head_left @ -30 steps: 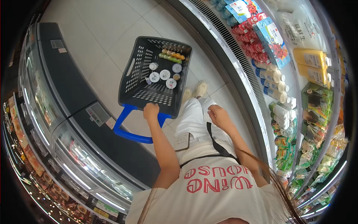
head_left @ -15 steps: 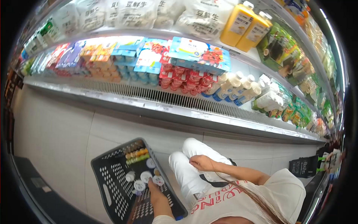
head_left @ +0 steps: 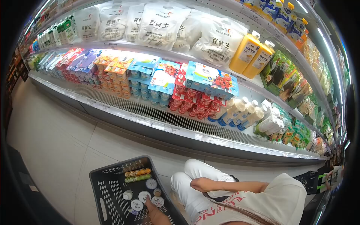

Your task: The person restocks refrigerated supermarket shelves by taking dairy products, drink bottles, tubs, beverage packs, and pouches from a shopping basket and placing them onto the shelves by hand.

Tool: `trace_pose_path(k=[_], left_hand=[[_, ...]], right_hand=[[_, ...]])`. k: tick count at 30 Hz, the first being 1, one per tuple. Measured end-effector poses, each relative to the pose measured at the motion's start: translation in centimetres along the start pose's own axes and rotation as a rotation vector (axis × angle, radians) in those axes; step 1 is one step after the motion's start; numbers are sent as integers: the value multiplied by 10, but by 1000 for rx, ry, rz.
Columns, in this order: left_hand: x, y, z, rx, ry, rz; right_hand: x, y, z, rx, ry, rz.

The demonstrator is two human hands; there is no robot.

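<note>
"Where's the left hand (head_left: 156, 213)?"

"Over the dark grey, perforated plastic basket (head_left: 116, 166), its fingers pointing at the round, white-lidded cup (head_left: 143, 195) in the middle of the group on the basket floor. I can't tell whether they touch the lid or how wide they stand; the grip is hidden."

"And the right hand (head_left: 200, 185)?"

"In front of the white trousers (head_left: 198, 168), fingers curled in and narrow. Whether anything is inside them, I can't tell."

"What's around that cup?"

"Two more white-lidded cups, one to the left (head_left: 137, 205) and one to the right (head_left: 158, 202), a small white bottle (head_left: 128, 194), and, farther up, a row of small orange-yellow containers (head_left: 138, 172) beside a green row (head_left: 137, 178)."

"How would the cup handle?"

"Light, I'd guess, with a thin wall that could dent if squeezed, and a smooth lid that may be slippery. Better to hold it round the sides, just under the lid, than by the top."

"The basket?"

"Stiff, I'd judge, and only modestly loaded. The slot in its left wall or the rim should give a firm hold."
</note>
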State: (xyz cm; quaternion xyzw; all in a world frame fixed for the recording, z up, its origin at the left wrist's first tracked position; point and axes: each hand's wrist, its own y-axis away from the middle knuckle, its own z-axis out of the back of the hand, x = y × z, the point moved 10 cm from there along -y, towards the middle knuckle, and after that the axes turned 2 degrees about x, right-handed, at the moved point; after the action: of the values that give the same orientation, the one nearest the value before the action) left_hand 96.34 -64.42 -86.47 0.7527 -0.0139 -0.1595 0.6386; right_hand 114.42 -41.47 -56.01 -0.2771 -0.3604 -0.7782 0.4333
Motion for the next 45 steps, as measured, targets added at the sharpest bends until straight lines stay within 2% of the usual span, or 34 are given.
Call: trace_pose_path(k=[8, 12, 13, 15, 19, 23, 26, 28, 29, 33, 35, 38, 41, 42, 44, 45], left_hand=[[3, 9, 25, -57, 64, -64], [-4, -4, 70, -113, 147, -166], [2, -12, 89, -176, 162, -181], [18, -7, 137, -389, 176, -169], [11, 7, 170, -726, 264, -148], [-12, -24, 179, -773, 104, -121], [-3, -107, 208, -680, -290, -102], [-26, -44, 133, -567, -809, -180], [16, -111, 143, -406, -810, -122], [23, -28, 51, -484, -1003, -43], [20, -8, 30, -654, -1084, -74], [-7, 2, -6, -593, -1362, -351], [-32, 33, -46, -437, -1274, -848], [-34, 30, -47, -363, -1181, -872], [-39, 9, -42, -346, -1224, -868], [-44, 0, -40, -333, -1248, -865]], right_hand=[[20, 11, 18, -51, 2, 31], [26, 15, 18, 9, 30, -16], [32, 18, 18, 16, 6, -4], [34, 15, 14, 53, -70, -170], [29, 23, 4, 85, -60, -212], [25, 28, -3, 79, -56, -249], [23, 31, -7, 71, -71, -278], [24, 26, -9, 70, -86, -288], [24, 26, -10, 73, -89, -300], [29, 21, -11, 61, -72, -283], [27, 24, -10, 24, -82, -271], [23, 21, -5, 4, -87, -279], [22, 19, 0, -6, -70, -267], [25, 18, -1, -3, -159, -275], [33, 11, 11, -2, -317, -289], [40, 3, 18, 13, -491, -273]])
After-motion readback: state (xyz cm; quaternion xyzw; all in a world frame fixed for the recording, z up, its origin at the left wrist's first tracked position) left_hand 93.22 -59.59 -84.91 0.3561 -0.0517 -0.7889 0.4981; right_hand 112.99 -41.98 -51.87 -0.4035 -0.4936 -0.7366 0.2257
